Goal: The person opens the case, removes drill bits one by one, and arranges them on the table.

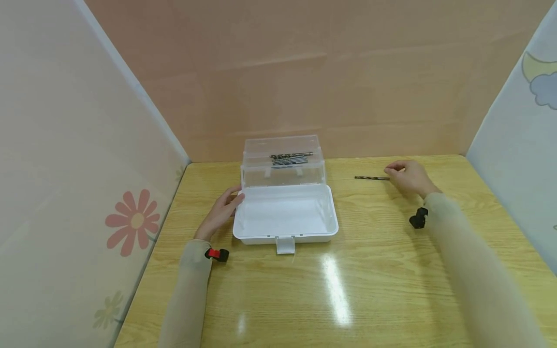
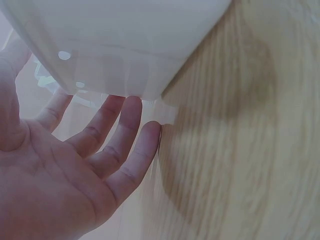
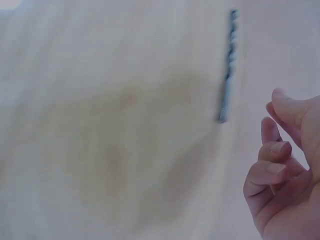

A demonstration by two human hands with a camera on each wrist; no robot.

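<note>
White plastic box (image 1: 285, 212), lid (image 1: 283, 162) raised upright at the back, sits mid-worktop (image 1: 374, 270). Several drill bits (image 1: 290, 158) show through the clear lid. My left hand (image 1: 220, 211): fingers straight and relaxed, tips against the box's left wall; the wrist view shows the fingers (image 2: 120, 135) spread under its rounded corner, gripping nothing. One loose bit (image 1: 371, 178) lies flat on the wood, well right of the box. My right hand (image 1: 409, 178): fingers loosely curled at the bit's near end; grip not closed on it, and in the wrist view the bit (image 3: 227, 65) lies clear of my fingertips (image 3: 272, 150).
</note>
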